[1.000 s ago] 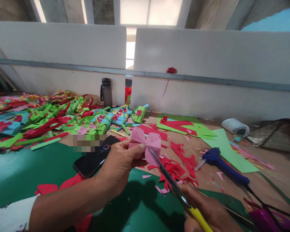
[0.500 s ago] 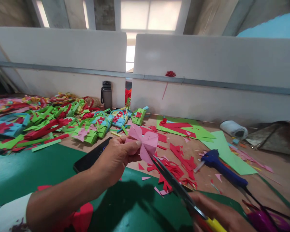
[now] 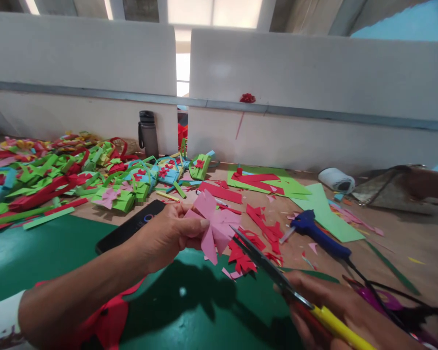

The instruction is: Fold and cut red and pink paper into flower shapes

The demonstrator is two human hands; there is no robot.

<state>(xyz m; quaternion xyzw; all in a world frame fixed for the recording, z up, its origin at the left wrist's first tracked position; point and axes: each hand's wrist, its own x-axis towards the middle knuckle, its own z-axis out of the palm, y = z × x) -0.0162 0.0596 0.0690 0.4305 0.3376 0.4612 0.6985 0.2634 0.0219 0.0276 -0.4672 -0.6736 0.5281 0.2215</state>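
My left hand (image 3: 170, 233) pinches a pink paper flower shape (image 3: 213, 226) above the table, thumb on its near side. My right hand (image 3: 336, 311), at the lower right, grips yellow-handled scissors (image 3: 277, 279). The dark blades are parted and their tips lie at the flower's right edge. Red paper scraps (image 3: 255, 243) lie on the table just beyond the flower. A black phone (image 3: 129, 232) lies flat to the left of my left hand.
A blue glue gun (image 3: 316, 233) lies right of the scraps, its cord trailing right. Green sheets (image 3: 324, 214), a white tape roll (image 3: 336, 180), a dark bottle (image 3: 148, 133) and heaps of green and red paper baskets (image 3: 58, 180) fill the back. A dark green sheet (image 3: 190, 311) covers the near table.
The pink flower has turned in my left hand and dropped a little. The scissor blades stay at its right edge, and my right hand has come further into view.
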